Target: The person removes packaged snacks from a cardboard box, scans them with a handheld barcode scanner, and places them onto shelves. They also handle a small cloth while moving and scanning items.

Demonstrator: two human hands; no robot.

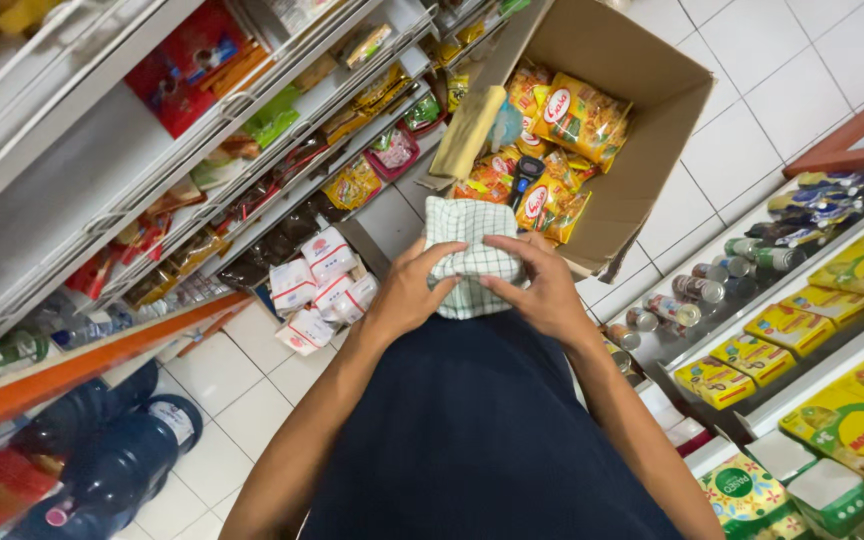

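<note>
Checked cloth (471,258) was pinched at waist height by both hands, left (409,296) and right (544,290), each grip closed on it, above an open box (642,140) still full of yellow packets (577,118).

Yellow-orange snack packets (562,130) fill the cardboard box (652,150).

Lower part of the checked cloth (469,250) behind both hands, blurred shelf goods (192,60) upper left.

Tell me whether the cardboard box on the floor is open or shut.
Open: the cardboard box has its flaps spread, and yellow snack packets show inside. Both hands hold a checked cloth near it.
</note>
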